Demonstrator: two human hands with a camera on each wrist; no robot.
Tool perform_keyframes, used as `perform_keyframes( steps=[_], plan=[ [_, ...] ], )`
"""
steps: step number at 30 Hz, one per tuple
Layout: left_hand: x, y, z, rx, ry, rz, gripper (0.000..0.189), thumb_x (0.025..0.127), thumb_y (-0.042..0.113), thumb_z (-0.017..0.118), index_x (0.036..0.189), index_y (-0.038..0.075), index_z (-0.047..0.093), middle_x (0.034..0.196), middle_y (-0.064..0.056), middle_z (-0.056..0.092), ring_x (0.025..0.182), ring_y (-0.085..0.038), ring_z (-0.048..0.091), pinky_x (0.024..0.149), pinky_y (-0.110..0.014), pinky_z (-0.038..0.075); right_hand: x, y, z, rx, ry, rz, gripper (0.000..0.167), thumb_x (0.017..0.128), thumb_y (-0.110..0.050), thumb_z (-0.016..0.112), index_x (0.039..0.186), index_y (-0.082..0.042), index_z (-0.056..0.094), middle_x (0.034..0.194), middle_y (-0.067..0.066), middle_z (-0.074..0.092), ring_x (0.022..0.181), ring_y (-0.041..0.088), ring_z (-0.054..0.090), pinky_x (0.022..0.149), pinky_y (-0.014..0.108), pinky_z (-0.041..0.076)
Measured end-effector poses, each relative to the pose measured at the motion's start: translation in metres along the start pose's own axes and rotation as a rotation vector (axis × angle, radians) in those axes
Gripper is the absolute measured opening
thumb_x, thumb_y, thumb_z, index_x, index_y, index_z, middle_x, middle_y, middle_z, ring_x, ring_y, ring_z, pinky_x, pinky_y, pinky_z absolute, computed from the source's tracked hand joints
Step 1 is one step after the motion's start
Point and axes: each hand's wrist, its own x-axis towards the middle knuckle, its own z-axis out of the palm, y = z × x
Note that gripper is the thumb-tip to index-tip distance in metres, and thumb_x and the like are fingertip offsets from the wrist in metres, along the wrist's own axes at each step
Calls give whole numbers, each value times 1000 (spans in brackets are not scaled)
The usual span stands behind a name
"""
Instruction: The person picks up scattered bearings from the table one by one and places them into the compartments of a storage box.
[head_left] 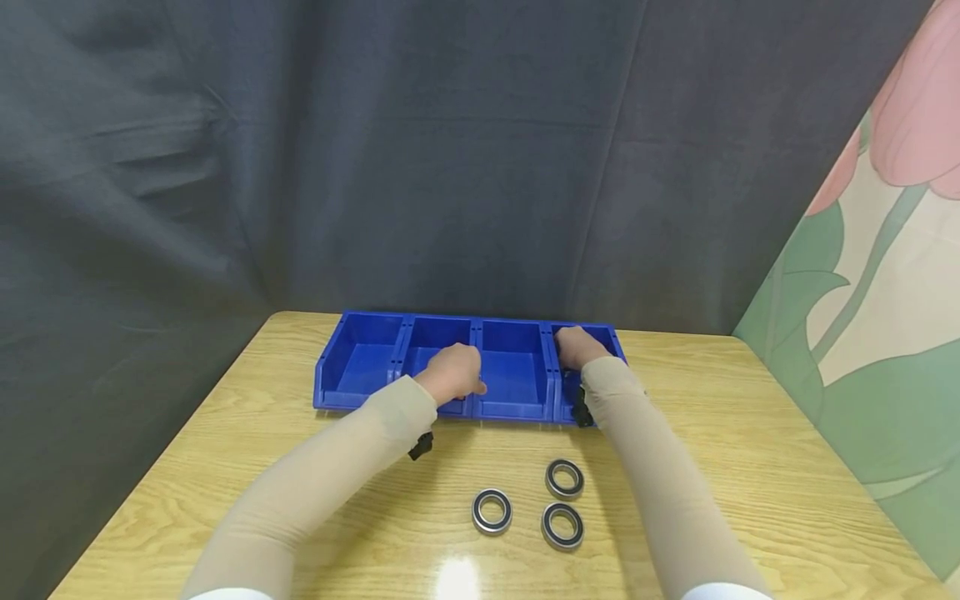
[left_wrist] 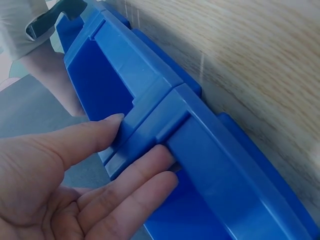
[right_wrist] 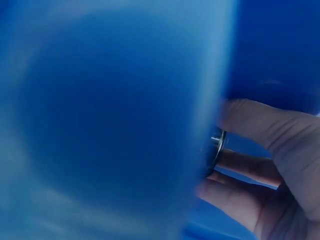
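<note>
Four blue bins stand joined in a row, so several compartments show in the head view. My left hand (head_left: pixel 453 372) is at the second bin from the left. In the left wrist view, its thumb and fingers pinch the divider walls (left_wrist: pixel 145 117) between two neighbouring bins, thumb on one side, fingers on the other. My right hand (head_left: pixel 577 348) reaches down into the rightmost bin (head_left: pixel 617 343). There, the right wrist view shows a shiny metal ring, a bearing (right_wrist: pixel 218 147), between thumb and fingers; a blurred blue bin wall (right_wrist: pixel 110 115) hides much of it.
Three ball bearings lie on the wooden table nearer me: one on the left (head_left: pixel 492 527), one at the upper right (head_left: pixel 565 493) and one at the lower right (head_left: pixel 562 544). A dark curtain (head_left: pixel 450 167) hangs behind the bins. A flower-patterned wall (head_left: pixel 885 400) borders the right side.
</note>
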Motion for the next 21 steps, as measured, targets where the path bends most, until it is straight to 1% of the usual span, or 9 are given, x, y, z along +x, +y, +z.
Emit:
perform_keyframes(
  steps=[4, 8, 12, 15, 17, 19, 21],
  plan=[
    [-1, 1, -1, -6, -1, 12, 27, 89, 27, 71, 73, 6, 71, 52, 1, 53, 49, -11, 48, 54, -28, 42, 0, 1, 3, 9, -2, 21, 7, 85, -7, 63, 79, -5, 66, 92, 16, 69, 76, 24, 58, 77, 43, 51],
    [-1, 2, -1, -12, -2, 12, 26, 89, 27, 71, 73, 6, 71, 53, 1, 53, 49, -11, 49, 53, -28, 42, 0, 2, 4, 6, 2, 31, 8, 86, -8, 62, 80, -4, 66, 96, 18, 70, 78, 25, 59, 78, 44, 51],
    [0, 2, -1, -15, 0, 14, 26, 89, 27, 71, 72, 7, 70, 54, 2, 55, 50, -11, 50, 54, -28, 42, 0, 1, 3, 8, -10, 44, 12, 87, -6, 58, 76, -6, 63, 90, 15, 68, 75, 23, 57, 74, 42, 51],
    [0, 1, -1, -18, 1, 18, 26, 89, 26, 71, 71, 7, 70, 54, 2, 56, 51, -11, 52, 54, -28, 43, -3, 0, 0, 29, -52, 57, 16, 91, -5, 53, 76, -6, 60, 84, 11, 64, 73, 22, 55, 71, 38, 49],
    [0, 1, -1, -21, -2, 17, 27, 89, 27, 71, 70, 8, 70, 54, 1, 56, 50, -11, 52, 54, -27, 43, -7, -2, -3, 45, -81, 53, 14, 91, -5, 52, 82, -3, 62, 85, 12, 64, 75, 23, 57, 72, 38, 49],
    [0, 1, -1, -23, -9, 15, 28, 89, 27, 71, 70, 7, 70, 53, 1, 56, 49, -11, 51, 53, -28, 42, -11, -4, -6, 60, -101, 39, 14, 90, -5, 54, 95, 2, 66, 95, 16, 66, 83, 25, 60, 78, 40, 51],
    [0, 0, -2, -20, -13, 8, 28, 89, 27, 71, 70, 7, 70, 53, 1, 55, 48, -11, 50, 52, -28, 42, -14, -4, -10, 77, -110, 12, 26, 88, -6, 58, 110, 6, 64, 109, 21, 66, 96, 29, 62, 87, 42, 51]
  ],
)
